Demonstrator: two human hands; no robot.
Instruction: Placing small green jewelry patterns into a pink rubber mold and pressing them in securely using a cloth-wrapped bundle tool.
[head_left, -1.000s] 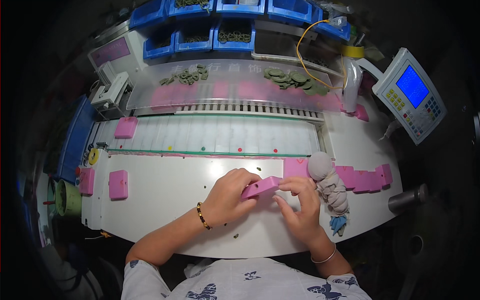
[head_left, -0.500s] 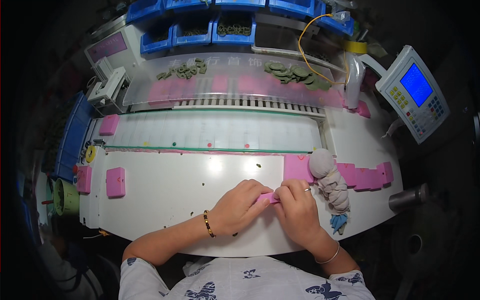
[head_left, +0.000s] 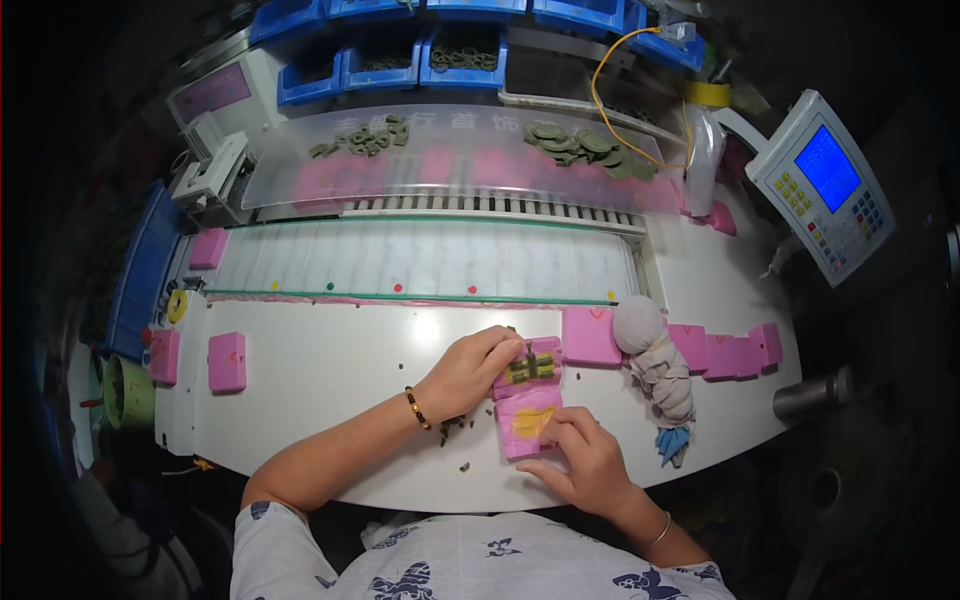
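Note:
A pink mould lies opened into two halves on the white worktable (head_left: 330, 400). Dark green, stick-like pieces sit in the yellow-stained hollow of the upper mould half (head_left: 552, 378). The lower mould half (head_left: 515, 440), nearer me, shows a bare yellow-stained hollow. My left hand (head_left: 472, 368) is closed on the left side of the upper half, its thumb at the top edge. At the lower half's right corner, my right hand (head_left: 585, 460) grips with fingers over the face and thumb by the bottom edge. Small dark green crumbs (head_left: 450, 430) are scattered beside the mould.
A pink block (head_left: 590, 335) and a whitish cloth bundle (head_left: 655, 370) stand to the right, with several pink blocks (head_left: 735, 355) beyond. Behind runs a white conveyor (head_left: 420, 260). A clear shelf (head_left: 450, 180) bears green pieces. The control panel (head_left: 825, 185) rises at right.
The pink mould, held closed between both hands, is now opened into two halves, showing green pieces. My left hand moved up, my right hand down. More green crumbs lie on the table.

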